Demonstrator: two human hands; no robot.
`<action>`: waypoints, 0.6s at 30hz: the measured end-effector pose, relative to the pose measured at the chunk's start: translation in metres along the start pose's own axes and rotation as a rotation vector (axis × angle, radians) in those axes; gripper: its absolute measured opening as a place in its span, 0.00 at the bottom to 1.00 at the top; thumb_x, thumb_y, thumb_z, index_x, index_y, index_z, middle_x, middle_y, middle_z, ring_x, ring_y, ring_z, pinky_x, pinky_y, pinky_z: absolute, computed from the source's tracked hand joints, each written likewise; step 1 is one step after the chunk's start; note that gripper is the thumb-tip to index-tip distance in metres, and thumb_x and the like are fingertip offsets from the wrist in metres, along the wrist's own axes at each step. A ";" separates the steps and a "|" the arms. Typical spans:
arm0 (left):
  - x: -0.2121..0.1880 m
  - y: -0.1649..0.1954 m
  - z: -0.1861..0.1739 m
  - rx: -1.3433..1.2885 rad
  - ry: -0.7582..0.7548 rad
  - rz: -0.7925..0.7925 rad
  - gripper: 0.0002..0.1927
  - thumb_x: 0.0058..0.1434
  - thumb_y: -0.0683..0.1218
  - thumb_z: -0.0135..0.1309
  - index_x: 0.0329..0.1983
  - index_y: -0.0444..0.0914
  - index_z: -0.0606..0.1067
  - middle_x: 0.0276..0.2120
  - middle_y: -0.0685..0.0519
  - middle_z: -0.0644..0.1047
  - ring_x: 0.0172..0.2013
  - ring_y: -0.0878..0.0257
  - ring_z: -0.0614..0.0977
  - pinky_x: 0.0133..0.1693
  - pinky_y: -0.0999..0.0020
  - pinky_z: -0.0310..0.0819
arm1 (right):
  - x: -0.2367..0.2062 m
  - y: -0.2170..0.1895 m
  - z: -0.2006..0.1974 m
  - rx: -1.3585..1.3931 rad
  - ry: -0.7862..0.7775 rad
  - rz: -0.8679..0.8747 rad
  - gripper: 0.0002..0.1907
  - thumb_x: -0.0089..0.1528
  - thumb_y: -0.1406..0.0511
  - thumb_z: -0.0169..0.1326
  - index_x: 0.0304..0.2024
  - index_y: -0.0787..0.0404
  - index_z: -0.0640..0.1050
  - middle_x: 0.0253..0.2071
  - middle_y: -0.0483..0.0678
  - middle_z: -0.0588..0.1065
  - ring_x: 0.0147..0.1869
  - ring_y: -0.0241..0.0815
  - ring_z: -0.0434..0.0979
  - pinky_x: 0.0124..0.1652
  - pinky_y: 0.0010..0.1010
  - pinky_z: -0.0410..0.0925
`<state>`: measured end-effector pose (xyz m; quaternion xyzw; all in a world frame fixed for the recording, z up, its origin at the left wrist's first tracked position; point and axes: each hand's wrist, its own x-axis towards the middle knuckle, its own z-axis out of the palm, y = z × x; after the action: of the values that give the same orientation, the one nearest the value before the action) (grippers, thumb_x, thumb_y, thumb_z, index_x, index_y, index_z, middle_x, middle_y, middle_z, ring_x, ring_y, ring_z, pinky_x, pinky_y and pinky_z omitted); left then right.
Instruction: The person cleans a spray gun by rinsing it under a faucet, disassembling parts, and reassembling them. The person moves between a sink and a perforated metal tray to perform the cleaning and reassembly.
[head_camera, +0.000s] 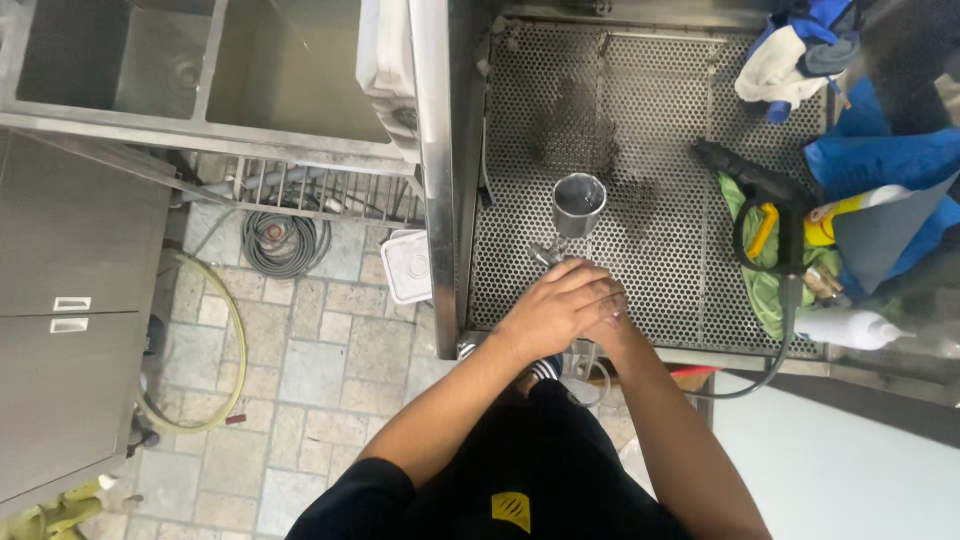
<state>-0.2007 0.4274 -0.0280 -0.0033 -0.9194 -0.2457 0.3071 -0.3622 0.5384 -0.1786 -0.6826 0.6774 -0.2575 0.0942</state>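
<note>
Both hands meet at the near edge of the perforated worktop (650, 90): the left hand (555, 305) lies curled over the right hand (612, 325), whose grip is hidden, and whether either holds anything cannot be told. The steel cup (579, 205) stands upright just beyond them, mid-worktop, untouched. This looks like hand rubbing or rinsing; taking the cup would call for a short forward reach.

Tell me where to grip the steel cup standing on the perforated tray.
Probably around the steel cup's side wall, coming from the near edge of the perforated tray: it stands upright, mouth open, nothing touching it, just beyond the left hand.
</note>
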 end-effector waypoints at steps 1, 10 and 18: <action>0.001 -0.001 -0.003 0.006 0.004 0.004 0.17 0.59 0.41 0.53 0.53 0.40 0.78 0.56 0.53 0.77 0.63 0.55 0.74 0.68 0.52 0.64 | 0.002 0.000 0.000 -0.016 -0.028 0.007 0.21 0.61 0.61 0.57 0.55 0.61 0.73 0.52 0.52 0.72 0.57 0.49 0.72 0.56 0.40 0.67; 0.015 0.014 0.009 0.047 0.102 -0.121 0.16 0.58 0.41 0.54 0.50 0.40 0.77 0.53 0.52 0.77 0.62 0.53 0.74 0.66 0.55 0.67 | 0.026 0.019 -0.014 -0.139 -0.254 -0.007 0.21 0.61 0.60 0.56 0.54 0.61 0.73 0.51 0.51 0.71 0.57 0.46 0.70 0.57 0.38 0.66; 0.037 0.049 0.066 0.186 0.200 -0.208 0.14 0.60 0.42 0.52 0.49 0.38 0.76 0.50 0.53 0.77 0.58 0.54 0.77 0.68 0.55 0.66 | 0.020 0.061 -0.021 0.223 -0.368 -0.044 0.18 0.70 0.63 0.48 0.61 0.62 0.72 0.58 0.54 0.70 0.63 0.46 0.70 0.60 0.34 0.64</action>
<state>-0.2604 0.4948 -0.0302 0.1449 -0.8985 -0.1891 0.3688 -0.4272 0.5196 -0.1852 -0.7181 0.6009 -0.2038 0.2857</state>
